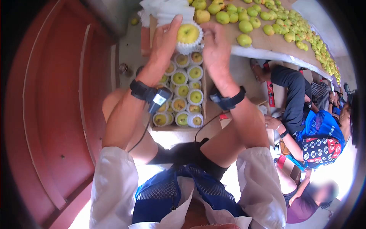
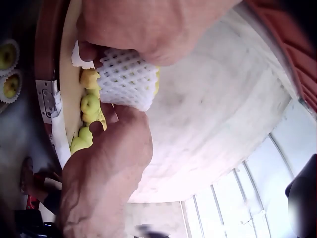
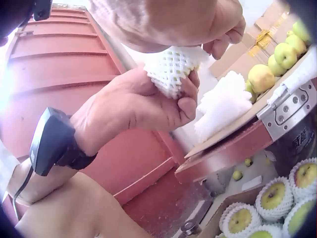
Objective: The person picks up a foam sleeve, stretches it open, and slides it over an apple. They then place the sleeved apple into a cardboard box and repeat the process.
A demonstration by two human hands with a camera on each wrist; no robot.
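A yellow-green apple sits in a white foam net sleeve, raised above the box. My left hand holds it from the side, thumb pointing up along it and fingers curled round the sleeve in the right wrist view. On the opposite side, my right hand has its fingers bent and gripping the sleeve's edge. Below both hands stands a cardboard box of apples in similar foam nets, stem ends upward. A stack of white foam nets lies at the table edge by the hands.
Many loose apples spread over the table ahead and to the right. A red metal door stands close on the left. People sit along the table on the right, one in a blue vest. A metal hinge marks the table edge.
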